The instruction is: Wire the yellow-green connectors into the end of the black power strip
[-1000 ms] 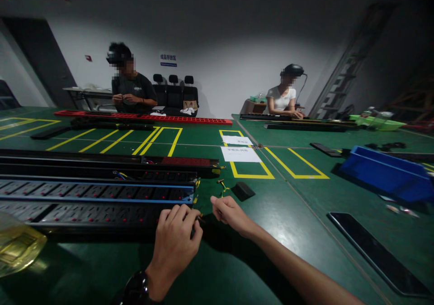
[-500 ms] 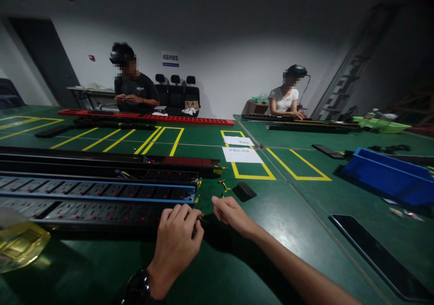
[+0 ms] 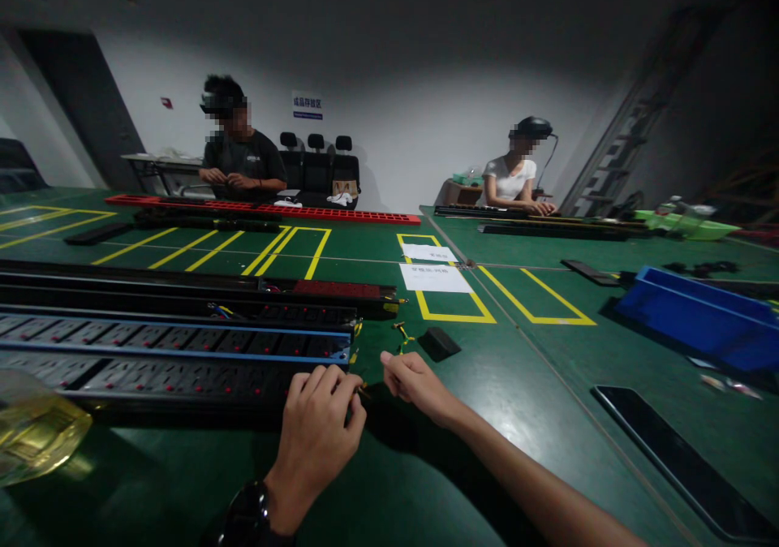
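My left hand [image 3: 320, 425] is curled over the right end of the nearest black power strip [image 3: 182, 381], which has a row of sockets with red marks. Its fingers hide that end, and a small brassy bit shows beside the fingertips. Just to the right, my right hand [image 3: 419, 385] is closed in a pinch; what it holds, if anything, is hidden. A short yellow-green wire [image 3: 402, 338] shows right above its fingers. Beside the wire lies a small black block-shaped piece [image 3: 439, 343]. A blue-edged power strip [image 3: 176, 338] lies behind the nearest one.
More dark strips with a brown-red section [image 3: 341, 290] lie beyond. To the right are a blue bin [image 3: 699, 320] and a phone [image 3: 682, 458]. A clear yellowish container [image 3: 42, 429] stands at left. Paper sheets [image 3: 435, 278] lie mid-table. Two people work across the green table.
Both my hands stay in the same place. Across the table, the person on the left has lowered their hands slightly; the person on the right has shifted their hands a little.
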Demonstrator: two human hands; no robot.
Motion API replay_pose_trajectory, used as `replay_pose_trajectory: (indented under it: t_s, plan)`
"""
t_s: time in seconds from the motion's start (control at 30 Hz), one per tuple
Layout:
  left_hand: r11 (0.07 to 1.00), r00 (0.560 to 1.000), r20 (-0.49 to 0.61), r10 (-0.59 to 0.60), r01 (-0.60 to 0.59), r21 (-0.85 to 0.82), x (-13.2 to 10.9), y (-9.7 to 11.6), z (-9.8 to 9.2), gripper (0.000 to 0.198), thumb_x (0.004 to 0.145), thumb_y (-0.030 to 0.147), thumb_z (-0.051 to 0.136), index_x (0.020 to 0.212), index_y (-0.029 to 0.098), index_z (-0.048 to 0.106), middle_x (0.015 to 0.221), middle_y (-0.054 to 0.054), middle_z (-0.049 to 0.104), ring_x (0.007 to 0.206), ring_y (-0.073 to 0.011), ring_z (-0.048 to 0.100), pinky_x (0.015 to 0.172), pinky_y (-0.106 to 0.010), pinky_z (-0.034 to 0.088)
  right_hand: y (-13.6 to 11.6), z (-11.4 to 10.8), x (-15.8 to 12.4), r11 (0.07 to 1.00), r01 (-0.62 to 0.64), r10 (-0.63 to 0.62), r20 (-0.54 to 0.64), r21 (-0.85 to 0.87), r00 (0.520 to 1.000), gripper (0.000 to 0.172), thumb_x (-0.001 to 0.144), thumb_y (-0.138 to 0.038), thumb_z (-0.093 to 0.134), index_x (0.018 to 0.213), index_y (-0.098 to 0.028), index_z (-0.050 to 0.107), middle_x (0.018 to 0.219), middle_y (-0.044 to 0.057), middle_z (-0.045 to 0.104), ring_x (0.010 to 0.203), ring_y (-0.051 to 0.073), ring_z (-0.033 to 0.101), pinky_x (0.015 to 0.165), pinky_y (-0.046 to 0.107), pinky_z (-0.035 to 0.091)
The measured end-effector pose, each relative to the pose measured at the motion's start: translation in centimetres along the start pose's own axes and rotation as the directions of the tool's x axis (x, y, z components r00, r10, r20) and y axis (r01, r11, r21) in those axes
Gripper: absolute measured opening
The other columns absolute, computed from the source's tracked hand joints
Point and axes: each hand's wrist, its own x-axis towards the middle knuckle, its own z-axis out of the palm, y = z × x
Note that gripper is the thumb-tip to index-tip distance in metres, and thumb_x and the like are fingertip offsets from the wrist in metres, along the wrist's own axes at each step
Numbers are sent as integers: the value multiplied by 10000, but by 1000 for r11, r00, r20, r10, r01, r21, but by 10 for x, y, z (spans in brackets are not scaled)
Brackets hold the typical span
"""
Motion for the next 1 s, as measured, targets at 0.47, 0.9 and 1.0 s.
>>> replay_pose_trajectory:
  t_s: [0.47,0.9,1.0]
  plan:
    - [1000,1000,5,-4,4,2,0,0,0,225,902,143,563,1003,241,738,918,-30,710,893,-241,634,833,-431,386,-1,0,-1,1000,5,-5,4,-3,1000,780,920,-864,401,507,-213,518,448,-39,340,481,117,335,511,288,230]
    - [1000,1000,-10,4,-4,-1,0,1,-1,219,897,138,572,998,244,735,917,-29,713,895,-239,632,823,-416,372,-3,0,-1,1000,-16,16,2,2,1000,789,899,-889,409,502,-215,513,445,-43,334,473,114,326,513,291,229]
    - [1000,1000,-8,-5,5,-8,1,1,-1,220,893,135,576,992,249,736,916,-23,714,893,-237,635,825,-414,374,-2,1,0,1000,-19,19,3,-3,1000,792,886,-900,402,501,-216,510,442,-40,342,473,114,326,511,289,225]
